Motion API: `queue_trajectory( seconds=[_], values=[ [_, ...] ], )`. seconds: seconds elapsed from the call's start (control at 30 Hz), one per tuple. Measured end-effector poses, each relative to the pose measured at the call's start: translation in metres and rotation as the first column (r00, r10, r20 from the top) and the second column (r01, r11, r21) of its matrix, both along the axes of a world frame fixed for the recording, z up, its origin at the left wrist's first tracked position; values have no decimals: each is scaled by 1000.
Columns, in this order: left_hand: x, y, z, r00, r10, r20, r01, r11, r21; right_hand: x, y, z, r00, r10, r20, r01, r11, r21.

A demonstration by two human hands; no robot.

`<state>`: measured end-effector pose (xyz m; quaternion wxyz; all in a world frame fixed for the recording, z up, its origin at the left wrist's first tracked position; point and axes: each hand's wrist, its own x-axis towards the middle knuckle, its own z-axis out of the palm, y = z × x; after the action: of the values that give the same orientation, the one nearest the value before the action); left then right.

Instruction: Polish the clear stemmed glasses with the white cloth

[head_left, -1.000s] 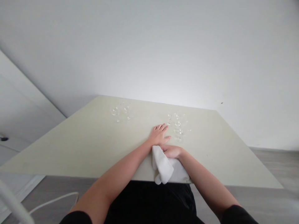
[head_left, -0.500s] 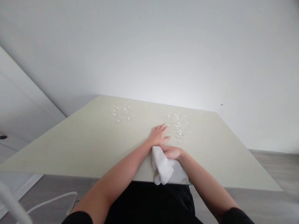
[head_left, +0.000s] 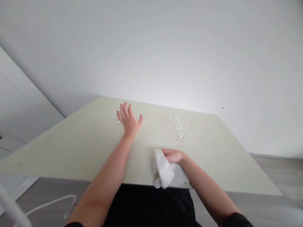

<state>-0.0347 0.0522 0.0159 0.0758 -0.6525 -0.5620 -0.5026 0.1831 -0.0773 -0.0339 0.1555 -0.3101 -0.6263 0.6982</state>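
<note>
My left hand (head_left: 129,119) is stretched toward the back left of the table, fingers spread, with nothing in it. Just beside and behind it stand clear stemmed glasses (head_left: 115,113), partly hidden by the fingers. Near the front edge my right hand (head_left: 173,155) is closed on a white cloth (head_left: 163,170), which lies bunched on the table with a fold hanging over the edge. Beyond the right hand is a group of several clear stemmed glasses (head_left: 178,127); their outlines are faint against the pale surface.
The pale table (head_left: 82,148) narrows toward a white wall (head_left: 161,56) along its far edge. A white cable (head_left: 53,200) and a white pole (head_left: 14,206) are at the lower left, below the table's front edge.
My left hand has moved from beside the right hand to the back left, near the left glasses. The right hand and the cloth have stayed in place.
</note>
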Motion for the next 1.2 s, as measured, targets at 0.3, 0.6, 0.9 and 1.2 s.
queue_trajectory(
  seconds=[0.3, 0.6, 0.9, 1.2],
  values=[
    [-9, 11, -7, 1000, -28, 0, 28, 999, -25, 3, 1, -2, 1000, 20, 12, -20, 1000, 10],
    [-17, 21, -12, 1000, -14, 24, 14, 1000, 5, 0, -2, 5, 1000, -2, 30, 2, 1000, 7],
    [-17, 25, -17, 980, -163, 111, 158, 986, 55, 0, 0, 2, 1000, 24, 16, -25, 1000, 16],
    [-6, 39, -33, 828, -204, 522, 277, 959, -65, 2, -3, 0, 999, -43, 33, 44, 999, -23]
  ],
)
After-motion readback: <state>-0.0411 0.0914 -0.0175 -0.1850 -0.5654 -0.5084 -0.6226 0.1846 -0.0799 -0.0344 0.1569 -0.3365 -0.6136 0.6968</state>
